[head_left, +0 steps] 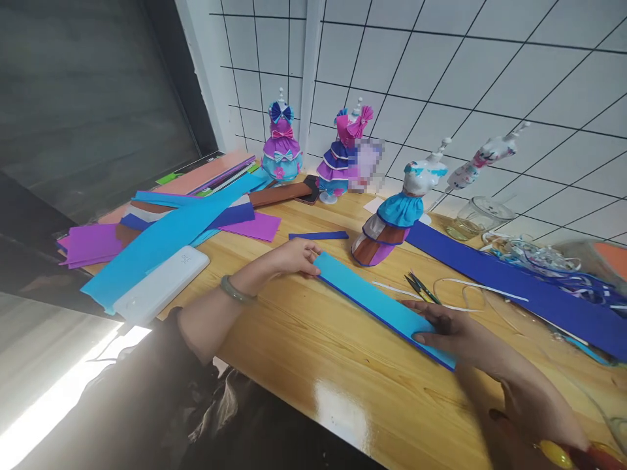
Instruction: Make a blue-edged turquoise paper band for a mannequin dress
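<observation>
A long light blue strip of crepe paper (367,297) with a dark blue lower edge lies slantwise just over the wooden table. My left hand (298,258), wearing a bangle, pinches its far left end between thumb and fingers. Near the other end, my right hand (441,329) grips the strip with the thumb on top; the fingers beneath are partly hidden. Behind the strip stands a small mannequin (414,179) in a skirt of blue, brown, white and purple panels. Black-handled scissors (422,288) rest beside my right fingers.
Coloured paper sheets (176,225) and a white power bank (161,284) lie at left. Two dressed mannequins, one left (281,147) and one central (337,153), stand by the tiled wall. A dark blue strip (470,274), tangled ribbons (539,258) and a glass bowl (482,219) occupy the right.
</observation>
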The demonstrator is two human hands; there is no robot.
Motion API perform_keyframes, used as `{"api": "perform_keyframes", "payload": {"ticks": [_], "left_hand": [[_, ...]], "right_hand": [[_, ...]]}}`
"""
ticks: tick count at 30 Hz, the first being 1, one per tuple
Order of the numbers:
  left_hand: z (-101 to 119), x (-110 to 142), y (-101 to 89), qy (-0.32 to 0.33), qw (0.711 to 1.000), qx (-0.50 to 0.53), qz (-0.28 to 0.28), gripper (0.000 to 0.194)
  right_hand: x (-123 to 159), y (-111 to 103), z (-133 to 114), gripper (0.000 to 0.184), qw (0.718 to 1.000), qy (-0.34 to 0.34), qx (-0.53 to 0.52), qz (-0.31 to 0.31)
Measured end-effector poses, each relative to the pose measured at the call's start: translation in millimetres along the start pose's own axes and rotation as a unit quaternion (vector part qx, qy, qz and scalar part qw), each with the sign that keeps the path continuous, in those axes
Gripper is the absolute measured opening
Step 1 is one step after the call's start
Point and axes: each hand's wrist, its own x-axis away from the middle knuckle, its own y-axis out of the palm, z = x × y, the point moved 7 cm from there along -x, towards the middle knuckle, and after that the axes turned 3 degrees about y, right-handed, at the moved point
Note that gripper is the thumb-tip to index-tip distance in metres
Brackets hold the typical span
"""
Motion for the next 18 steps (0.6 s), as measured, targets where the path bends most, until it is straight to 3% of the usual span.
{"api": "perform_keyframes", "payload": {"ticks": [3,12,18], "left_hand": [[-3.5,-0.3,-1.0,-0.008,0.997,-0.071,-0.005,0.049],[-7.4,-1.8,-7.9,0.02,0.973,-0.231,-0.022,0.058],[7.7,8.4,-10.0,0.045,0.93,-0.365,-0.008,0.06]], "right_hand": [[-0.7,-3.1,8.9,0.064,1.0,-0.001,0.009,-0.005],[-1.4,-15.9,19.7,0.05,0.994,-0.01,0.092,0.058],[5.6,-25.3,20.9,0.051,0.993,-0.01,0.09,0.075]]}}
